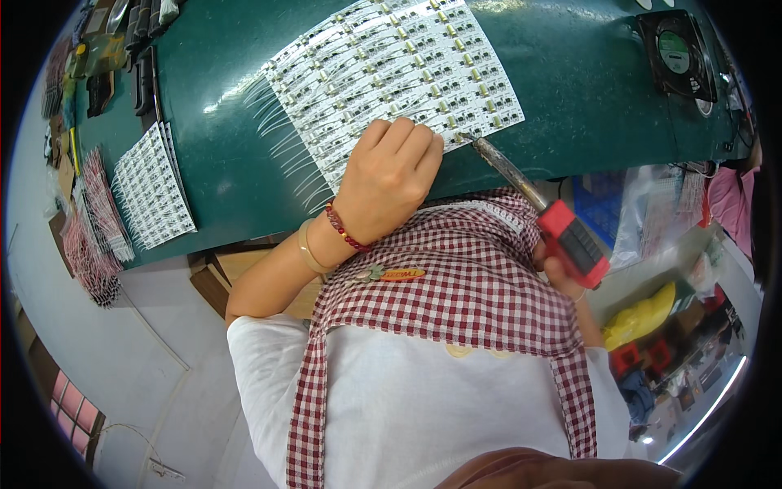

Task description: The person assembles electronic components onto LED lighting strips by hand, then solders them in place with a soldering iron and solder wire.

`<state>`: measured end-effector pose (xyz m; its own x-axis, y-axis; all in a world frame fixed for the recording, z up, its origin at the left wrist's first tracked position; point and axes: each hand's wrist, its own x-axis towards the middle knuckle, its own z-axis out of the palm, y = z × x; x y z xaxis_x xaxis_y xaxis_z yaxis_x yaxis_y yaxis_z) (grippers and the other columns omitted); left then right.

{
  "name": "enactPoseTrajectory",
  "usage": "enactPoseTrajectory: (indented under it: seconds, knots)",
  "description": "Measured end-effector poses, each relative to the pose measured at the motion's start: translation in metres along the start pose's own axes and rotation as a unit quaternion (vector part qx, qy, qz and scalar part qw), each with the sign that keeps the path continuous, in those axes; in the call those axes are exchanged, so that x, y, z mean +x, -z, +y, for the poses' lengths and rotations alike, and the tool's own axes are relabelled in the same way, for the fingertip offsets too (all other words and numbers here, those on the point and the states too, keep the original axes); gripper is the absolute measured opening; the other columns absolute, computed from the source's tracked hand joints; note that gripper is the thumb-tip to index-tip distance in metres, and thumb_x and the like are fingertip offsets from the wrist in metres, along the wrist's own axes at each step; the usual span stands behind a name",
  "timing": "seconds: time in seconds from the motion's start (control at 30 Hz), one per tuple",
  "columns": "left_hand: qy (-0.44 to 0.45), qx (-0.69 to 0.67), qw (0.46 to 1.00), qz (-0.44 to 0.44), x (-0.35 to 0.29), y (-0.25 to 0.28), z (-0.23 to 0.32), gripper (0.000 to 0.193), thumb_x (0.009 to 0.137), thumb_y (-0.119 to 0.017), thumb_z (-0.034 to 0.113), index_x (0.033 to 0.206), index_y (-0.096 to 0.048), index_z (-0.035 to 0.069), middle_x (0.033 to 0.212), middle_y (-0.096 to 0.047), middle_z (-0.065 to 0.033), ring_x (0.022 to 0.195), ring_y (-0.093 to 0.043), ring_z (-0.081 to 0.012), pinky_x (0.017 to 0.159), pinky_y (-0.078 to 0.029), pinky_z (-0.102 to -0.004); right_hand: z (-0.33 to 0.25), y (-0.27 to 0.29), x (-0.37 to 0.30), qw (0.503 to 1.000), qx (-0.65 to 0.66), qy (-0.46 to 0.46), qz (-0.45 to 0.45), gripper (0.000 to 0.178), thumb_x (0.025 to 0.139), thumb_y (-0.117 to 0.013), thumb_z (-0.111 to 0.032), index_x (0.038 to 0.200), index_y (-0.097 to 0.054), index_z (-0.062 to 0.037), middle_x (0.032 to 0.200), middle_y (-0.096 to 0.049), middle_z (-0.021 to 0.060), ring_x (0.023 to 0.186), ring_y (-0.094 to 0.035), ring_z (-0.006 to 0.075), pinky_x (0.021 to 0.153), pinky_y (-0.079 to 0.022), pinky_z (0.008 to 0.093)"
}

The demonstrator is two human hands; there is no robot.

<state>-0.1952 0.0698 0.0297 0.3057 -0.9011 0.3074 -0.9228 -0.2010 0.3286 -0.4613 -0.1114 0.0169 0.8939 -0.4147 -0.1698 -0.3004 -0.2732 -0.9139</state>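
Observation:
A large white panel of small circuit boards point(371, 77) lies on the green tabletop, with thin white wires point(281, 138) sticking out along its left side. My left hand point(389, 175) rests at the panel's near edge, its fingers curled closed; whatever they pinch is hidden beneath them. From the right, my right hand point(562, 277) grips a soldering iron point(573, 243) with a red and black handle. The iron's tip meets the panel's near edge just right of my left fingers. Much of the right hand is hidden behind the handle.
Smaller wired board panels point(155, 187) lie on the left of the green table point(220, 163), beside bundles of red and white wires point(90, 236). A black square fan point(676, 55) stands at the far right. Below the table's right edge sits a blue basket point(599, 200).

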Motion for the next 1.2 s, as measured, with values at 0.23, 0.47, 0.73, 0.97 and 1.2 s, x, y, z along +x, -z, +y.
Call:
enactPoseTrajectory:
  seconds: [0.23, 0.47, 0.73, 0.97, 1.2]
  knots:
    - [-0.012, -0.003, 0.999, 0.042, -0.005, -0.003, 0.003, 0.025, 0.069, -0.065, 0.0, 0.094, -0.068, 0.0, 0.074, -0.05, -0.0051, 0.069, -0.05, -0.0203, 0.06, -0.04, -0.0329, -0.002, 0.002, -0.002, 1.0, 0.009, -0.006, -0.009, 0.033, 0.084, -0.067, -0.04, 0.079, -0.066, -0.0076, 0.075, -0.063, 0.0052, 0.061, -0.061, 0.021, 0.055, -0.047, 0.0316]
    - [0.001, -0.025, 0.999, 0.024, -0.006, -0.005, 0.006, 0.028, 0.068, -0.064, -0.001, 0.096, -0.068, -0.002, 0.073, -0.048, -0.0059, 0.067, -0.048, -0.0204, 0.06, -0.04, -0.0328, 0.0, -0.002, 0.0, 0.999, -0.044, 0.023, 0.004, 0.031, 0.083, -0.067, -0.039, 0.079, -0.066, -0.0085, 0.075, -0.062, 0.0062, 0.06, -0.061, 0.0226, 0.052, -0.046, 0.0331]
    - [0.015, -0.012, 1.0, 0.005, -0.004, -0.005, 0.009, 0.029, 0.068, -0.064, -0.002, 0.097, -0.067, -0.003, 0.072, -0.046, -0.0064, 0.068, -0.048, -0.0211, 0.061, -0.04, -0.0325, 0.0, -0.003, 0.003, 0.998, -0.059, 0.037, -0.006, 0.025, 0.08, -0.067, -0.034, 0.078, -0.066, -0.009, 0.074, -0.062, 0.0069, 0.06, -0.061, 0.0239, 0.052, -0.046, 0.0352]
    - [0.019, -0.015, 1.0, 0.012, -0.006, -0.006, 0.009, 0.028, 0.068, -0.065, -0.002, 0.096, -0.067, -0.002, 0.072, -0.046, -0.0062, 0.068, -0.048, -0.0211, 0.061, -0.04, -0.0324, 0.003, 0.002, -0.003, 1.0, -0.007, 0.003, -0.013, 0.025, 0.081, -0.068, -0.033, 0.078, -0.066, -0.0073, 0.076, -0.064, 0.0073, 0.061, -0.062, 0.0244, 0.054, -0.047, 0.0342]
    - [0.024, -0.006, 1.0, 0.02, -0.009, -0.007, 0.009, 0.027, 0.068, -0.066, -0.001, 0.095, -0.068, -0.001, 0.074, -0.05, -0.0055, 0.069, -0.05, -0.0204, 0.061, -0.041, -0.0328, -0.001, 0.001, 0.001, 1.0, -0.005, 0.005, -0.007, 0.025, 0.08, -0.068, -0.032, 0.079, -0.066, -0.0072, 0.076, -0.064, 0.0077, 0.061, -0.062, 0.0244, 0.054, -0.048, 0.0344]
